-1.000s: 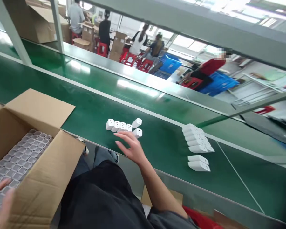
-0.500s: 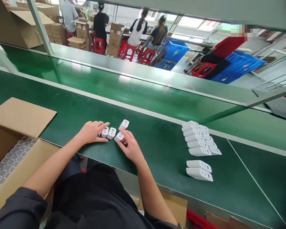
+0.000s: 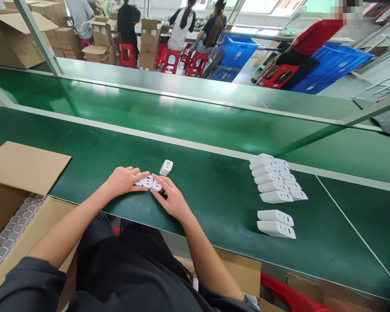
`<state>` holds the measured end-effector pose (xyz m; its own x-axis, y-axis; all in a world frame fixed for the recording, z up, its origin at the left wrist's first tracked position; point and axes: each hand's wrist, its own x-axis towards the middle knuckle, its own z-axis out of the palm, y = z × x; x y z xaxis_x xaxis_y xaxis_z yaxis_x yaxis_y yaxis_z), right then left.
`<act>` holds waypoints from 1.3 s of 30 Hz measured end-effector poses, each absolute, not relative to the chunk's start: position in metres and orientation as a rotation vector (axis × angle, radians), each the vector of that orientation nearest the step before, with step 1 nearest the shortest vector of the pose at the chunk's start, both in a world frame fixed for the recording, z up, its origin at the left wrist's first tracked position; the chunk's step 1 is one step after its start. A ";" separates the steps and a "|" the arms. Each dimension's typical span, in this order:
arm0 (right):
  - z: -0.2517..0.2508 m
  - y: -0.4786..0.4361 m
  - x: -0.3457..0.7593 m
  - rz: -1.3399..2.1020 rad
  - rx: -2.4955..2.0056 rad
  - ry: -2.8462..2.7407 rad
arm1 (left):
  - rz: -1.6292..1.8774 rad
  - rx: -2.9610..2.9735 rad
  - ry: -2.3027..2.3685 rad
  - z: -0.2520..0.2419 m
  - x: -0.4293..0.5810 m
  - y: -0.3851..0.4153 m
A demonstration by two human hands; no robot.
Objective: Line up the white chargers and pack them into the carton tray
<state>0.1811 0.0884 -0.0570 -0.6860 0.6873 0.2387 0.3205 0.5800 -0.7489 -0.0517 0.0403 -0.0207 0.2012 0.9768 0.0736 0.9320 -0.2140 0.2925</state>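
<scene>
Several white USB chargers (image 3: 148,181) stand side by side in a short row on the green table, ports facing up. My left hand (image 3: 121,180) wraps round the left end of this row, fingers on the far side and thumb on the near side, partly hiding it. The charger at the right end (image 3: 156,186) is gripped between the thumb and fingers of my right hand (image 3: 171,200), pressed against its neighbour. Just beyond, a single charger (image 3: 167,167) stands apart, touched by neither hand.
To the right lie a block of stacked chargers (image 3: 269,178) and a separate pair of chargers (image 3: 276,223). An open carton (image 3: 56,216) at my left holds rows of chargers (image 3: 17,221). Beyond the green table (image 3: 211,208), several people sit or stand near blue crates (image 3: 238,52).
My right hand has moved left with its charger, closing the gap to the row under my left hand. The view has shifted slightly.
</scene>
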 end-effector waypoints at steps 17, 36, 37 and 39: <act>0.020 -0.013 0.066 0.589 0.222 -2.385 | 1.977 0.157 0.888 -0.010 -0.068 -0.149; -0.001 -0.209 -0.196 0.520 1.478 -2.528 | 1.519 -0.301 3.030 -0.039 -0.090 -0.494; -0.013 -0.217 -0.213 0.487 1.527 -2.542 | 1.171 -0.411 3.254 -0.042 -0.085 -0.522; -0.044 -0.238 -0.241 0.383 1.699 -2.549 | 0.697 -0.521 3.396 -0.049 -0.076 -0.562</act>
<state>-0.2409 -0.2380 -0.0438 -0.3935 -0.9013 0.1814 -0.9147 0.3641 -0.1751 -0.0763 -0.5615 -0.0495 -0.8917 -0.3493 0.2881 -0.2075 0.8808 0.4256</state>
